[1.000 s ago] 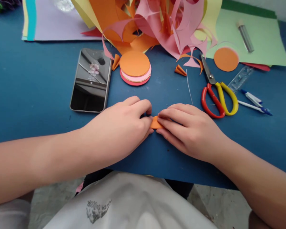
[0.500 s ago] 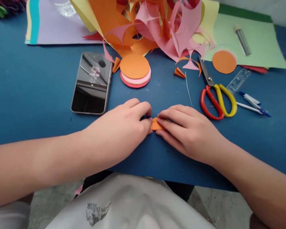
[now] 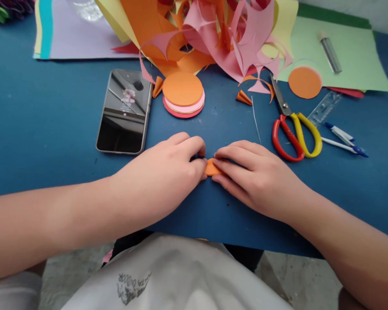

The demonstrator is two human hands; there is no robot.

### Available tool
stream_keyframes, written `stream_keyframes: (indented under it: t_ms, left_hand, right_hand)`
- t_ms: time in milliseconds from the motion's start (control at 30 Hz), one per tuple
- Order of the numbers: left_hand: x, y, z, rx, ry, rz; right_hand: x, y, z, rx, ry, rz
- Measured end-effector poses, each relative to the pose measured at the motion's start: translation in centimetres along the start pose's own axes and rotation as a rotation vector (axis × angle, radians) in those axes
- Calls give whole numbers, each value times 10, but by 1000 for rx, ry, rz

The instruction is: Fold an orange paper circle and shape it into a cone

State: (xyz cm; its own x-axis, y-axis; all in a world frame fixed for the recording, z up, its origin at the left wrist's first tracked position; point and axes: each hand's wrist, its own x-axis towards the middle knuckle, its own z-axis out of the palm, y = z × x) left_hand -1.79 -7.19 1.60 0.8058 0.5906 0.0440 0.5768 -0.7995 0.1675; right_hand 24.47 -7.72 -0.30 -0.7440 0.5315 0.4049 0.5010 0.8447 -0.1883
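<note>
surface: a blue tabletop (image 3: 51, 129), marked with small specks. lying on it, far left: a stack of coloured sheets (image 3: 74, 36), lilac uppermost. far centre: a heap of orange, pink and yellow paper offcuts (image 3: 213, 38). far right: pale green paper (image 3: 352, 60). nearer, left to right: a phone (image 3: 123, 114), flat; a folded orange piece (image 3: 158, 87); just beside it, a pile of paper discs (image 3: 183, 89), orange uppermost; a second folded piece (image 3: 243, 97); a thin white strand (image 3: 255, 118); scissors (image 3: 287, 109) with red and yellow handles; blue-and-white pens (image 3: 342, 132).
</note>
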Motion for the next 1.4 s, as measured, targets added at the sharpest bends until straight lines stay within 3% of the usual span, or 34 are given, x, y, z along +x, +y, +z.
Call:
stream_keyframes:
  t_ms: [500, 767, 1000, 1167, 1400]
  left_hand:
    - [0, 5, -1, -17, -16, -16]
    - [-1, 7, -5, 203, 17, 231]
    - [-6, 12, -6, 202, 1, 206]
    - [-6, 12, -5, 190, 8, 186]
    - [-6, 14, -6, 192, -34, 191]
  right_hand:
    - [0, 3, 0, 31, 10, -34]
    - [0, 2, -1, 15, -1, -37]
    - [0, -5, -8, -104, -27, -139]
    - [-4, -19, -16, -168, -164, -127]
    - [-6, -37, -30, -288, -294, 4]
